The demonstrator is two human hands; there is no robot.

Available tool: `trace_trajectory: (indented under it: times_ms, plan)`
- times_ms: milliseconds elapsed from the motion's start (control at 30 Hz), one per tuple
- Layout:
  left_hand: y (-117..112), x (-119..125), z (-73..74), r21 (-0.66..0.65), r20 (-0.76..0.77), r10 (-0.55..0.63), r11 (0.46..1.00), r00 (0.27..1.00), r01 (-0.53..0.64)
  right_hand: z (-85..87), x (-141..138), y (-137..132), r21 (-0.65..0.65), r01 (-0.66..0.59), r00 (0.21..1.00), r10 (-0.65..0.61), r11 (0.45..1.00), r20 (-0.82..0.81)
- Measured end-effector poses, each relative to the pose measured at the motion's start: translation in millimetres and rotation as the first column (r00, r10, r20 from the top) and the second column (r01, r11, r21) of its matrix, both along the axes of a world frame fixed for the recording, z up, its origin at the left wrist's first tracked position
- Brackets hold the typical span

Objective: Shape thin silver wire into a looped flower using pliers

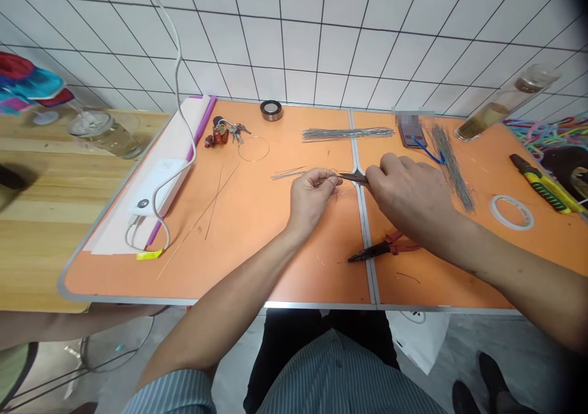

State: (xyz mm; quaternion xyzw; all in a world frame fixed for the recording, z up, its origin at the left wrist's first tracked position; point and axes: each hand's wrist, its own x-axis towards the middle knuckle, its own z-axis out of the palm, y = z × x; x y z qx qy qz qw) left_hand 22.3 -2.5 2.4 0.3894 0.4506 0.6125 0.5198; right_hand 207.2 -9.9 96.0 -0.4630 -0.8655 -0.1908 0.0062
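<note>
Over the middle of the orange table, my left hand pinches a thin wire that curves in a loop below the fingertips. My right hand is closed round a pair of pliers, whose handles are hidden in the palm. The jaws point left and meet the wire at my left fingertips; whether they bite on it I cannot tell. Nearer to me lie red-handled long-nose pliers. Short cut wires rest just left of my left hand.
A bundle of straight wires and a second bundle lie behind my hands. Black tape, keys, a white power bank with cable, a white ring, a yellow-black cutter and a glass bottle stand around.
</note>
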Motion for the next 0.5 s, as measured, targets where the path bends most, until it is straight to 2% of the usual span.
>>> trace_trajectory:
  times_ms: [167,500]
  plan:
    - [-1.7,0.4,3.6,-0.017,0.062,0.012,1.0,0.998,-0.011,-7.0,-8.8,1.5,0.047,0.03,0.999,-0.031,0.998,0.024]
    - [-3.3,1.8,3.5,-0.013,0.162,-0.046,0.999,0.986,0.049,-5.6,-10.6,2.8,0.032,0.033,0.999,-0.035,0.999,0.037]
